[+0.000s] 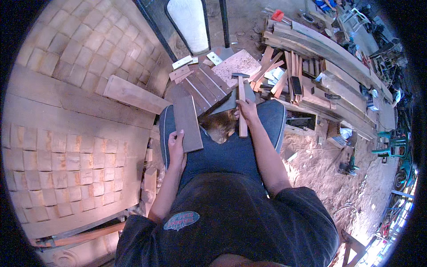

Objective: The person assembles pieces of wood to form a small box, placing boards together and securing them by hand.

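My left hand [176, 143] is closed on the lower left edge of a flat dark-brown wooden board [187, 121], its thumb lying on the face. The board tilts up over my left thigh. Around the wooden handle of a hammer [243, 127] my right hand [247, 111] is wrapped, over my right thigh. The hammer points away from me, with its dark metal head at the far end. Just beyond my knees sits a panel of dark wooden slats [208, 86] with pale lines between them. A light wooden block dotted with small holes [238, 66] lies behind it.
Woven wooden panels [66, 171] lean along the left, with a loose plank [135, 94] across them. Stacked lumber [329, 49] and offcuts fill the far right. A chair frame with a white back [189, 22] stands ahead. A green plastic chair [393, 144] is at the right.
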The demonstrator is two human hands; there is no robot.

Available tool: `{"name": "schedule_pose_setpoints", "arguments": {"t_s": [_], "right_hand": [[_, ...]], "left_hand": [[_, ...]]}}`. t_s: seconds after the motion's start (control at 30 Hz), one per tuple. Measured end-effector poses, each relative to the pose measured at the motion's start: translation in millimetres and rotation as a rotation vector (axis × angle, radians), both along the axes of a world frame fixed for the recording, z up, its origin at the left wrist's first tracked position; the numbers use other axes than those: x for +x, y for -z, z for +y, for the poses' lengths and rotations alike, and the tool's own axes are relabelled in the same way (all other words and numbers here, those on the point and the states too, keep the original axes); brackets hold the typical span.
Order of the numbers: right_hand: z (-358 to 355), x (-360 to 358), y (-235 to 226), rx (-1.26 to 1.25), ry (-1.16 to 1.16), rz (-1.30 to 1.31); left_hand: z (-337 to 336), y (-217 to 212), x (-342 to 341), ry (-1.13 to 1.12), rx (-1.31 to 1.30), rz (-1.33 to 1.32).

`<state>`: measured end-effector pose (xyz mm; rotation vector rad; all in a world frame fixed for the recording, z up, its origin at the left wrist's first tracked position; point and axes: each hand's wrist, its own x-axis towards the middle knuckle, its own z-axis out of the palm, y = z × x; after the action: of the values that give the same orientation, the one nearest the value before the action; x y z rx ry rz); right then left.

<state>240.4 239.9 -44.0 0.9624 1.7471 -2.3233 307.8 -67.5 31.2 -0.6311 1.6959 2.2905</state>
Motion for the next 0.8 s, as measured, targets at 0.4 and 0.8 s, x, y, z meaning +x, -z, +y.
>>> {"name": "schedule_pose_setpoints", "arguments": {"t_s": [0.4,0.8], "right_hand": [[3.7,-19.2,-1.0,-0.112,-0.019,0.001],[8.1,-42.6,6.1,0.002,-0.071,0.0]], "left_hand": [[15.9,9.4,-32.8,0.004,0.051,-0.054],[31.8,32.9,-66.8,-0.01,-0.032,-0.129]]}}
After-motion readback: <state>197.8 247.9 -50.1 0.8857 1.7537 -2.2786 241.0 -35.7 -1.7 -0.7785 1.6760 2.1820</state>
